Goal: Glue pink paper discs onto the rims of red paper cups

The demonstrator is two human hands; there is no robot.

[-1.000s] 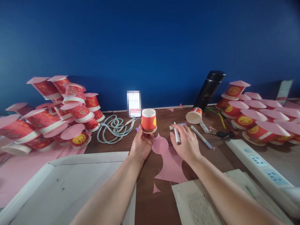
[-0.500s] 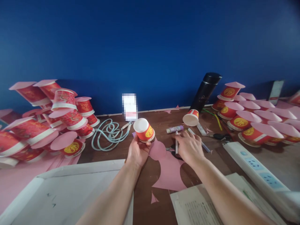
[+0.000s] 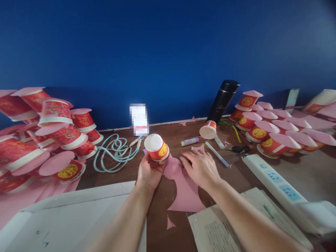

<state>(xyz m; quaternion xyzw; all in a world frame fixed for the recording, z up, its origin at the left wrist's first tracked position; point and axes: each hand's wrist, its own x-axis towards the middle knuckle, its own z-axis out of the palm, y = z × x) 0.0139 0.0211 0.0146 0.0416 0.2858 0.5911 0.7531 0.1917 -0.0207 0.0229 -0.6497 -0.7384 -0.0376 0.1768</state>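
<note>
My left hand [image 3: 151,171] is wrapped round a red and yellow paper cup [image 3: 159,150]. The cup is upside down, its white base up and tilted slightly toward me. Over the pink paper sheet [image 3: 185,196] with curved cut-outs hovers my right hand [image 3: 202,169], fingers apart and bent, no object visible in them. A pink paper circle [image 3: 172,168] lies between the hands, below the cup. Just beyond the right hand are a glue stick [image 3: 190,141] and a pale pen-like stick [image 3: 216,154]. What lies under the right palm is hidden.
Stacked red cups with pink paper tops [image 3: 63,136] stand left, and more cups [image 3: 270,131] stand right. A coiled cable [image 3: 115,154], phone [image 3: 139,119], tilted black flask [image 3: 223,101] and lying cup [image 3: 208,130] are behind. A power strip [image 3: 275,189] borders the right; a white box lid [image 3: 78,224] is front left.
The cup has tipped so its base faces me more. My right hand has let the white marker out of sight and moved toward the pink paper. The view has shifted right.
</note>
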